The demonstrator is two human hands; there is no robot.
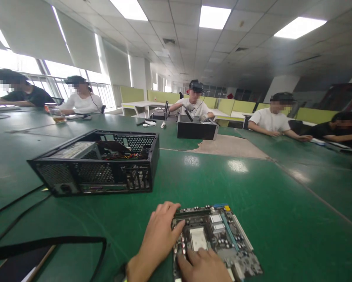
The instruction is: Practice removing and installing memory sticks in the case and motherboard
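A motherboard (pixel 219 235) with a grey CPU socket lies flat on the green table (pixel 252 188) right in front of me. My left hand (pixel 156 239) rests on the board's left edge, fingers curled over its top-left corner. My right hand (pixel 203 266) lies on the board's near edge, fingers stretched toward the socket. An open black computer case (pixel 99 162) with mesh walls, a power supply and loose wires stands on the table beyond and left of the board.
Black cables (pixel 17 207) and a strap (pixel 61 241) lie at the near left. A second black case (pixel 196 129) stands far across the table, where a person handles it. Several other seated people line the left and right table edges. A worn brown patch (pixel 228 147) marks the table.
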